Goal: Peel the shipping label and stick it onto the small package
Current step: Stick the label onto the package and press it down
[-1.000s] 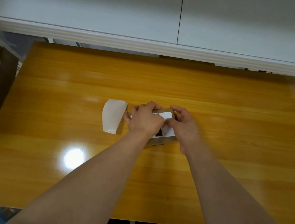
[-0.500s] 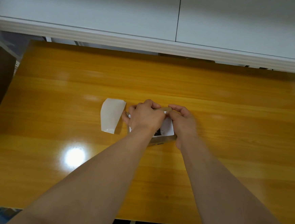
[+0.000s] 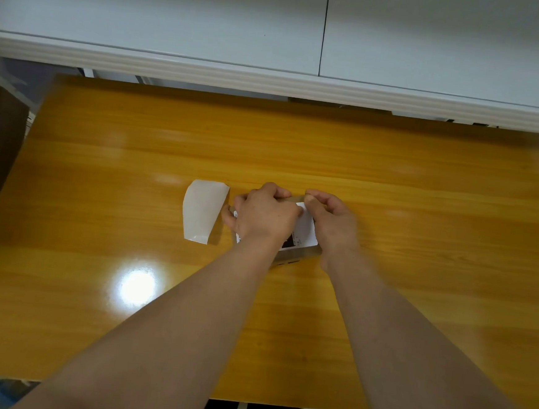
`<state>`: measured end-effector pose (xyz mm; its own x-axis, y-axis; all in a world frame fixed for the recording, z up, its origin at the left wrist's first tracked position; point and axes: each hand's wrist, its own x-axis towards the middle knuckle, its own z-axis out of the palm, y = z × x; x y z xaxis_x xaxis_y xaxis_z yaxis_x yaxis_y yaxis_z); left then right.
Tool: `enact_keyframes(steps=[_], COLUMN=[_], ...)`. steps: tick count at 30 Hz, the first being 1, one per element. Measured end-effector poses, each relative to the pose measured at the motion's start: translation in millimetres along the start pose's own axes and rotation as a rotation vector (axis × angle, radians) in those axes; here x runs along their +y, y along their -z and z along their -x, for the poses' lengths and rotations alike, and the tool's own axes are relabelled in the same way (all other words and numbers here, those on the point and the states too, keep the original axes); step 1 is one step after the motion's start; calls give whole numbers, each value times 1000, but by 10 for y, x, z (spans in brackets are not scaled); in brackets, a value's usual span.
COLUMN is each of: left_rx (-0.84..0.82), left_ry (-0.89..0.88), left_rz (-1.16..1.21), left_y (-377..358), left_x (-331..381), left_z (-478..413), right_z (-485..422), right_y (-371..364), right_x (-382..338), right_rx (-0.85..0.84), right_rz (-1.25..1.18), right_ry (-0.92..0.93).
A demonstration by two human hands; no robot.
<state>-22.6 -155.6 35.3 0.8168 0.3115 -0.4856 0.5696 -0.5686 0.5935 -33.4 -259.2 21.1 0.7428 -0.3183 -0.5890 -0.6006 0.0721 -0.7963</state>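
While both hands close over it, the small package [image 3: 294,257] sits near the middle of the orange wooden table [image 3: 419,248], a brown cardboard box mostly hidden beneath them. Its top carries the white shipping label [image 3: 306,229], lying flat on the cardboard, with dark print showing at the near edge. The left hand [image 3: 265,215] lies over the left half of the box, fingers curled over the far edge and thumb down the left side, gripping it. The right hand [image 3: 331,222] holds the far right corner, its fingers hooked round the far edge while the thumb presses on the label's far corner. How firmly it presses cannot be told. Just left of the left hand lies a blank white backing sheet [image 3: 203,210], slightly curled, apart from the box. Beyond the table's far edge runs a white cabinet [image 3: 211,22].
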Motion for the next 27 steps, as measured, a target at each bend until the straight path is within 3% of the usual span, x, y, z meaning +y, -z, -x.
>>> enact_keyframes(steps=[7, 12, 16, 19, 23, 27], left_rx=[-39, -63, -106, -165, -256, -309], left_ry=[188, 222, 251, 189, 4, -22], left_rz=[100, 59, 153, 253, 180, 224], left_y=[73, 109, 95, 99, 107, 137], left_x=[71, -22, -99, -106, -152, -198], left_z=[10, -41, -21, 8, -59, -76], right_z=[63, 158, 160, 167, 222, 213], right_y=[112, 180, 155, 180, 201, 186], right_x=[-94, -171, -178, -172, -137, -116], right_rx=[-1, -96, -85, -161, -317, -328], right_rz=[58, 127, 124, 192, 226, 229], right_ry=[-116, -212, -55, -2, -33, -30])
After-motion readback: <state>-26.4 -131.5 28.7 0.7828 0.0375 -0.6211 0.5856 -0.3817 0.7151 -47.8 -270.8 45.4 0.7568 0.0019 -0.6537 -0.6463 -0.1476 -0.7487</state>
